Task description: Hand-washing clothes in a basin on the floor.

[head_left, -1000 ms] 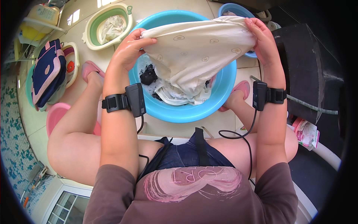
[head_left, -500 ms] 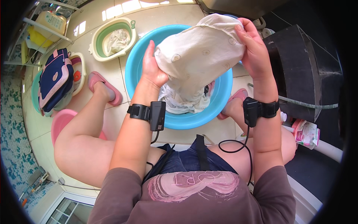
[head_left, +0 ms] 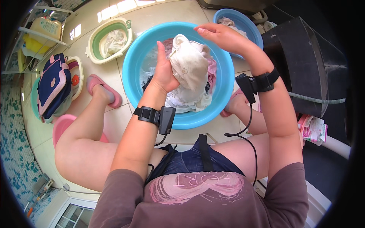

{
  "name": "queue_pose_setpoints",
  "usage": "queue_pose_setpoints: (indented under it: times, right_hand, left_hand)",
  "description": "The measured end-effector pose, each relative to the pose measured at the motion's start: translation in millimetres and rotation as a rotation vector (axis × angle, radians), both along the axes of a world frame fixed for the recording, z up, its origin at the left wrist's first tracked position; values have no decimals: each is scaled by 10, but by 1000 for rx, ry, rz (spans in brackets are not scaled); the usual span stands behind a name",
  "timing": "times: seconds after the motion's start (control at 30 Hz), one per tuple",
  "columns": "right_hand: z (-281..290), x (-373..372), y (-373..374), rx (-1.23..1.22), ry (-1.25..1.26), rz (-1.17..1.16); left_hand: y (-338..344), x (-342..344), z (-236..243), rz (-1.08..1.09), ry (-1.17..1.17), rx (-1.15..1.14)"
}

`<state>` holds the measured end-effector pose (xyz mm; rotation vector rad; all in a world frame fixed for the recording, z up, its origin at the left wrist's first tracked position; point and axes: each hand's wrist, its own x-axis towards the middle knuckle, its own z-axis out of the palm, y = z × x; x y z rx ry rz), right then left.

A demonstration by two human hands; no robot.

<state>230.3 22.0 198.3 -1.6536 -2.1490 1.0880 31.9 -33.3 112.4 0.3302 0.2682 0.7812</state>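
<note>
My left hand holds a bunched white cloth with a small print from underneath, its thumb pointing up along the cloth's left side. My right hand is raised just above and right of the bundle, fingers extended together and holding nothing. The bundle is over the large light blue basin, in the middle of the view. In the basin lie wet white fabric, pink fabric and dark pieces, with sudsy water at the left.
A green-and-cream tub with cloth stands upper left, a blue basin upper right. A navy-pink bag, pink basin and rack are at left. A black block, hose and pink packet are at right.
The white cloth has gone from spread between both hands to a bunch in my left hand, lower over the basin. My right hand has released it and swung leftward.
</note>
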Motion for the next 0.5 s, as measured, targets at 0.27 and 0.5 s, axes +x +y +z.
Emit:
queue_pose_setpoints:
  times: [0.27, 0.5]
  right_hand:
    - [1127, 730, -235, 127, 203, -61]
    - [2266, 2103, -1188, 381, 213, -550]
  left_hand:
    - [229, -252, -299, 249, 75, -183]
    - [423, -336, -661, 367, 299, -350]
